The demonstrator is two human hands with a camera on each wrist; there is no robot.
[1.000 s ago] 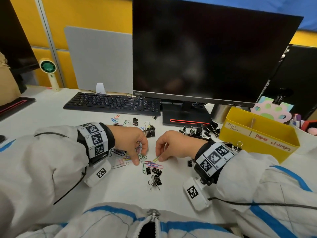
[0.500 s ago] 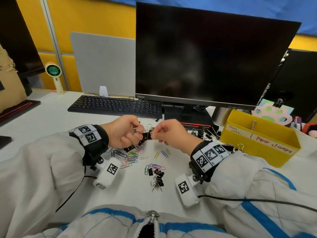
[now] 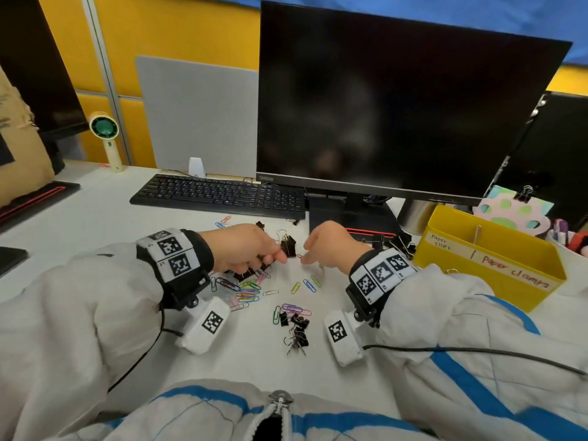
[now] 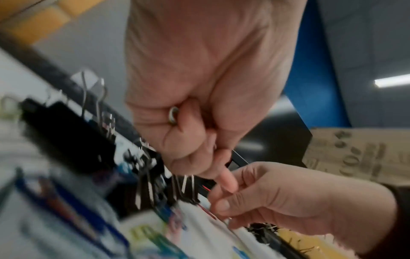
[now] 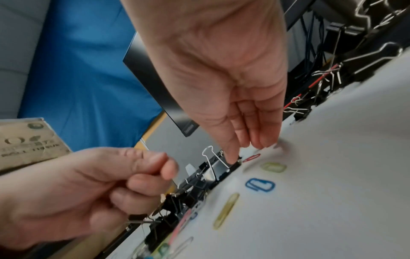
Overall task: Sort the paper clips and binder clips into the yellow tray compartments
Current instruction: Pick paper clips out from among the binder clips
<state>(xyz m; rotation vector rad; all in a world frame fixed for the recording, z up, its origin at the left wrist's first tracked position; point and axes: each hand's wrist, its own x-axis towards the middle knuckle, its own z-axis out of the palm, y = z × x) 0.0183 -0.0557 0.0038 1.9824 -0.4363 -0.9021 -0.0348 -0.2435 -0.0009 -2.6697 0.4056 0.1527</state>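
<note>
Coloured paper clips and black binder clips lie scattered on the white desk. The yellow tray stands at the right, its compartments labelled "paper clips" and "paper clamps". My left hand is curled into a fist, and a silver wire loop shows inside it; what else it holds is hidden. One upright binder clip stands between my hands. My right hand points down, thumb and straight fingers close together, tips at the desk on either side of a red paper clip.
A black keyboard and a monitor on its base stand just behind the clips. More binder clips lie by the base next to the tray. A small fan and a cardboard box are at the far left.
Both hands left the near clip pile, rose and met farther back. Now they have parted slightly and dropped toward the desk, the right hand's fingertips reaching the surface.
</note>
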